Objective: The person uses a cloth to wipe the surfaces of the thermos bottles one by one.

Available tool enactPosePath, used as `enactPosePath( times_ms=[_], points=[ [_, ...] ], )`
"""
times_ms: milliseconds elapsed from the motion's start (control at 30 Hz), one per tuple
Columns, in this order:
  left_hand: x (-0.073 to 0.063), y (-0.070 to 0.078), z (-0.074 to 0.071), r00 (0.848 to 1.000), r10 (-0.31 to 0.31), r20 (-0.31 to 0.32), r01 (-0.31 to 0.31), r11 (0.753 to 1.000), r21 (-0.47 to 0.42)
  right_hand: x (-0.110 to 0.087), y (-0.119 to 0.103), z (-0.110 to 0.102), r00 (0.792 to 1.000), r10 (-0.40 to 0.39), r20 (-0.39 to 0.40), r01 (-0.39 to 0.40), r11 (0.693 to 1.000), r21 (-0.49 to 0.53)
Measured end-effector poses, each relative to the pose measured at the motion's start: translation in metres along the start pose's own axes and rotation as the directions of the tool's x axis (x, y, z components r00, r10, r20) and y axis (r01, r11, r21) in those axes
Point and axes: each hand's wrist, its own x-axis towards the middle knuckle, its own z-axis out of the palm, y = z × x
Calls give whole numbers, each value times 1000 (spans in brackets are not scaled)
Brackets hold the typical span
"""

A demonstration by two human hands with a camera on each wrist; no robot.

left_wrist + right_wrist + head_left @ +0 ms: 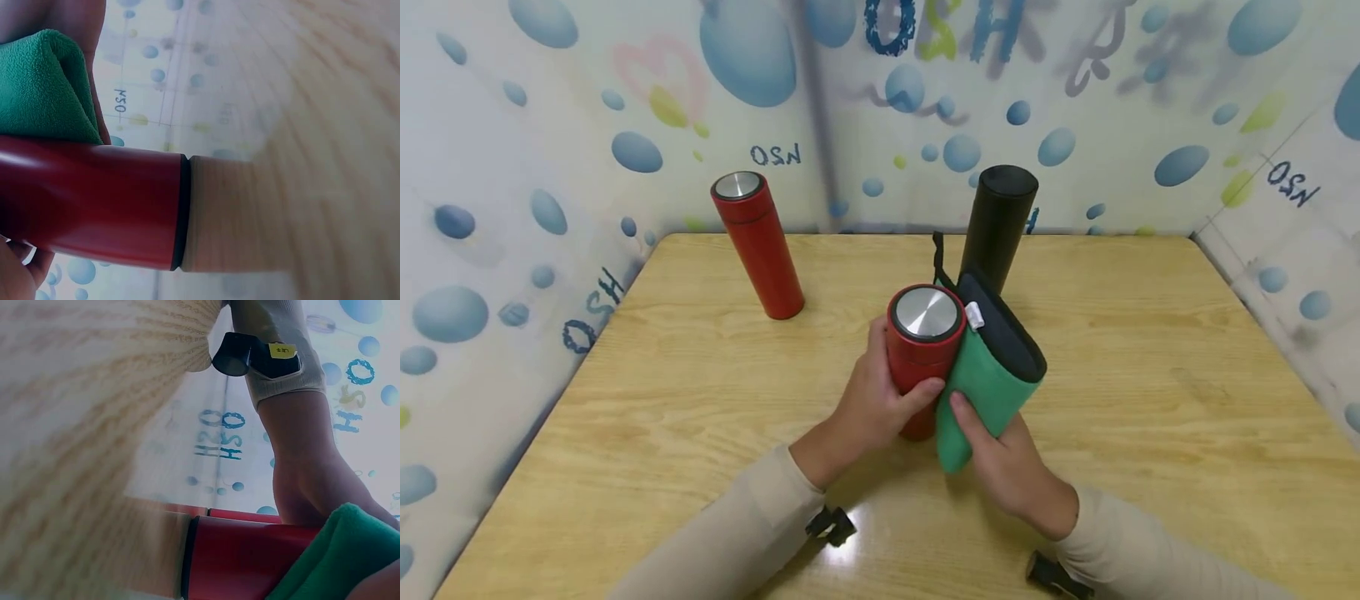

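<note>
My left hand (868,408) grips a red thermos flask (925,354) with a silver-topped lid, its thumb across the front. The flask stands upright, its dark base ring (182,212) right at the tabletop in the left wrist view. In my right hand (1011,467) is a green fabric bottle pouch (992,383), thumb on the near side. Its dark-lined mouth (1003,329) faces up and away, with a white tag and a black strap at the rim. The pouch leans against the flask's right side, partly covering it; its folded lower end shows in the left wrist view.
Another red flask (760,250) stands at the back left of the wooden table (662,375). A black flask (1000,225) stands at the back, behind the pouch, which hides part of its base. Patterned walls (865,108) with blue ovals border the back and sides.
</note>
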Motion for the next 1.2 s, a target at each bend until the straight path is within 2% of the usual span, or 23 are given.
enactPosePath(
  times_ms=[133, 233, 400, 500, 567, 767, 933, 1067, 1200],
  points=[
    [2, 1, -2, 1000, -8, 25, 8, 1000, -24, 0, 1, -1, 997, -71, -7, 71, 997, 12],
    [2, 0, -2, 1000, -14, 27, 15, 999, -29, -1, 2, -1, 986, -164, -35, 166, 986, 36],
    [3, 0, -1, 1000, 6, 9, -6, 1000, -17, 0, 3, 0, 935, -346, -84, 353, 931, 89],
    [3, 0, -1, 1000, 4, 18, -4, 1000, -17, -1, 4, 1, 918, -385, -98, 393, 915, 92],
    [3, 0, -1, 1000, 3, 24, -2, 1000, -18, -2, 4, 2, 923, -374, -96, 381, 921, 79],
    [3, -2, -2, 1000, -4, 29, 5, 999, -34, -3, 1, 2, 969, -243, -41, 244, 969, 29],
    [1, -1, -2, 999, -16, 43, 18, 999, -47, -3, 0, 2, 990, -141, 1, 140, 990, 31],
    [1, -1, -2, 999, -13, 40, 15, 999, -52, -3, -2, 2, 997, -77, 9, 76, 996, 37],
    [1, -2, -2, 999, -12, 46, 15, 998, -57, -3, -2, 2, 995, -98, -2, 98, 993, 60]
  ],
)
